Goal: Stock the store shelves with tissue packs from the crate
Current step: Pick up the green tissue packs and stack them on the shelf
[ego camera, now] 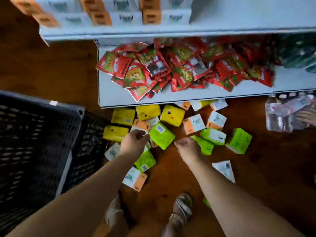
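Several tissue packs lie scattered on the wooden floor: yellow ones (172,115), green ones (213,136) and white-and-orange ones (194,126). One green tissue pack (161,135) sits tilted between my hands. My left hand (134,142) has its fingers curled at that pack's left edge and pinches it. My right hand (187,147) is curled at the pack's lower right corner; whether it holds anything I cannot tell. The black plastic crate (34,142) stands to my left. The top shelf (239,16) carries rows of white-and-orange tissue packs (123,16) on its left part.
A lower white shelf (119,98) holds a heap of red snack packets (179,65) and dark green packs (299,53) at the right. A shrink-wrapped bundle of bottles (283,113) lies on the floor at the right. My sandalled feet (183,207) stand just behind the packs.
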